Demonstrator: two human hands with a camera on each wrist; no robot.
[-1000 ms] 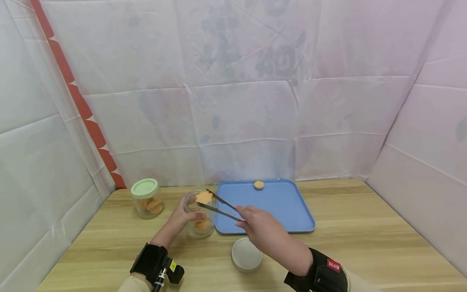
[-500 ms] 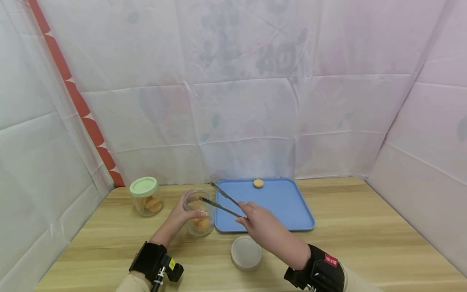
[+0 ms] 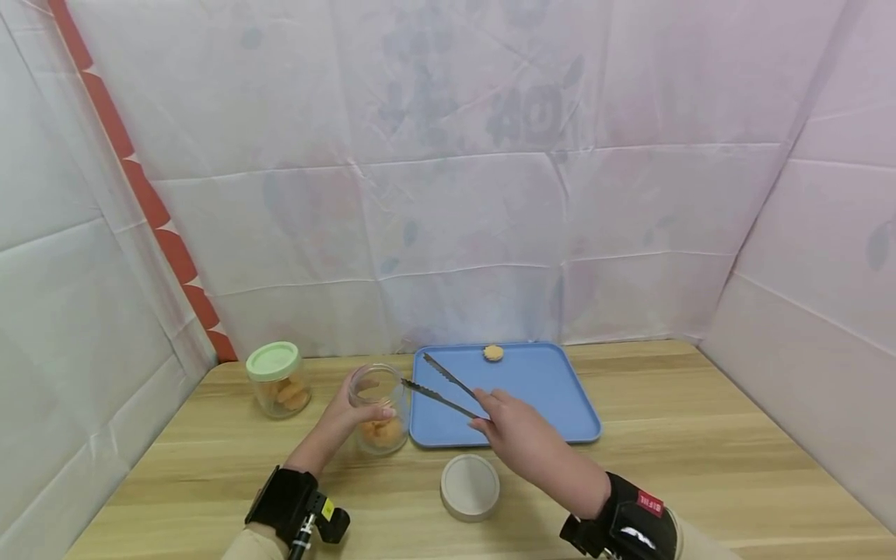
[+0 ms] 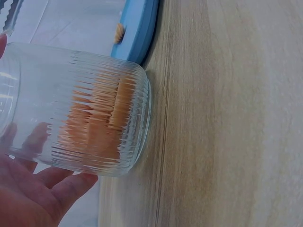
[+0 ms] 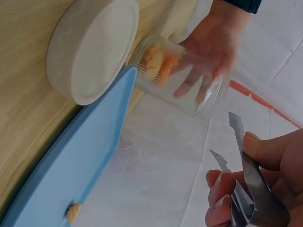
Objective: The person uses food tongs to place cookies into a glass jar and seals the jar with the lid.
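My left hand (image 3: 341, 420) grips an open ribbed glass jar (image 3: 379, 408) holding several orange biscuits (image 4: 102, 118) on the wooden table. My right hand (image 3: 507, 432) holds metal tongs (image 3: 441, 386) whose empty tips hover over the left edge of a blue tray (image 3: 553, 404), just right of the jar's mouth. One biscuit (image 3: 493, 353) lies at the tray's far edge. In the right wrist view the tongs (image 5: 241, 175) stand apart at the tips, and the jar (image 5: 177, 75) shows with my left hand (image 5: 213, 45) behind it.
A white round lid (image 3: 470, 487) lies on the table in front of the tray. A second jar with a green lid (image 3: 278, 379) and biscuits inside stands at the far left. White sheets wall in the table on three sides.
The tongs held a biscuit over the jar a second ago; now they are empty and have moved right toward the tray. The jar's biscuit pile looks fuller. My left hand stayed put.
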